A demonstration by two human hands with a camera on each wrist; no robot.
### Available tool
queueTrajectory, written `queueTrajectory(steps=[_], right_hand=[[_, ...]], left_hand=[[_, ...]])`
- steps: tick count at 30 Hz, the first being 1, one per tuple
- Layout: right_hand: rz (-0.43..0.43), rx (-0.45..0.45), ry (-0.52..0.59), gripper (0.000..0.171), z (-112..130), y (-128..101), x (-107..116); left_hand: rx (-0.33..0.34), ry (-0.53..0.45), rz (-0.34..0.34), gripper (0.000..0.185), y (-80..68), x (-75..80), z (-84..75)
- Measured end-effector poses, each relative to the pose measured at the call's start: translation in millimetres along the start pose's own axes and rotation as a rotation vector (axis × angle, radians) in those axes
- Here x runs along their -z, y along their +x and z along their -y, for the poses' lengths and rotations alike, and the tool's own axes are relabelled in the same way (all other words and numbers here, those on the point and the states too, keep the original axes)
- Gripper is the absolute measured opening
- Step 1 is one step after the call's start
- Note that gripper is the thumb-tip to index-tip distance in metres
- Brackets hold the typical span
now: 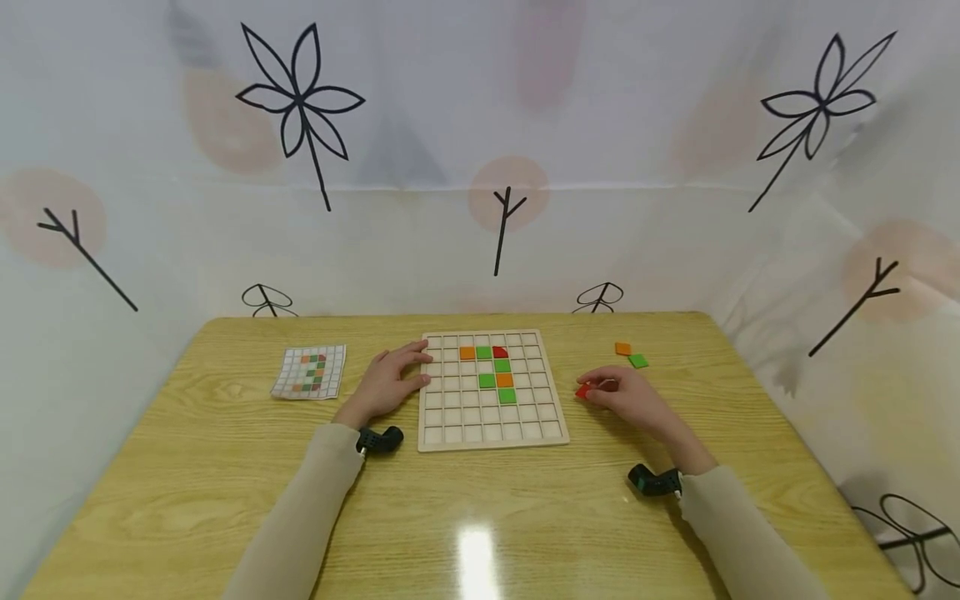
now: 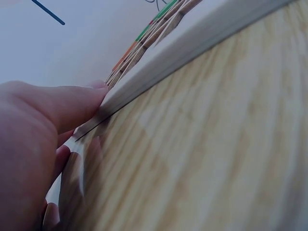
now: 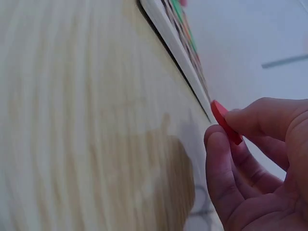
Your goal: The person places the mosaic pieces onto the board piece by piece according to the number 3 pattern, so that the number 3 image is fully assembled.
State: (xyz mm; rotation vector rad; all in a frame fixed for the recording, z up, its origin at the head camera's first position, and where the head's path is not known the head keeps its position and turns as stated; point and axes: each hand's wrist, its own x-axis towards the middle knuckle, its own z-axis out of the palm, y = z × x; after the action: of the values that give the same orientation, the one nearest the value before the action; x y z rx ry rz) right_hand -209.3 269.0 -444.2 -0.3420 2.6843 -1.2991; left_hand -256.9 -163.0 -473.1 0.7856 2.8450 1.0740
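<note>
The right hand [image 1: 626,393] pinches a red tile [image 3: 225,121] just right of the grid board [image 1: 491,414]. The left hand [image 1: 386,383], fingers loosely extended, touches the board's left edge, the board lying between it and the tile.

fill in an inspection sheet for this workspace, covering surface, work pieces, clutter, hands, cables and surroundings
Surface: wood-grain table, with a bright glare patch toward the near side.
Work pieces: gridded board holds seven coloured pieces; pattern sheet lies left of it; a loose orange tile and green tile lie to its right.
Clutter: nothing seen.
Left hand: touches the board's left edge.
Right hand: pinches a red piece right of the board.
Wrists: a dark device on each, left and right.
Cables: nothing seen on the table.
Surroundings: pale backdrop with black plant drawings and soft coloured blotches.
</note>
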Motion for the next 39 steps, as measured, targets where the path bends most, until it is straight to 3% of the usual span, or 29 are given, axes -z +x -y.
queueTrajectory(steps=[12,19,29,39], right_hand=[[0.044,0.122,-0.036,0.028,25.4,8.0,-32.9],[0.048,0.145,-0.041,0.029,36.3,12.5,-48.7],[0.142,0.227,-0.054,0.025,48.3,19.3,-62.8],[0.210,0.186,-0.052,0.009,53.3,23.8,-70.3]], left_hand=[[-0.007,-0.004,0.003,0.039,0.0,0.1,-1.8],[-0.012,-0.012,0.003,0.039,1.0,-0.5,-2.0],[-0.024,-0.015,-0.002,0.038,1.5,-1.3,-2.7],[-0.002,-0.017,-0.002,0.039,0.1,-0.3,0.5]])
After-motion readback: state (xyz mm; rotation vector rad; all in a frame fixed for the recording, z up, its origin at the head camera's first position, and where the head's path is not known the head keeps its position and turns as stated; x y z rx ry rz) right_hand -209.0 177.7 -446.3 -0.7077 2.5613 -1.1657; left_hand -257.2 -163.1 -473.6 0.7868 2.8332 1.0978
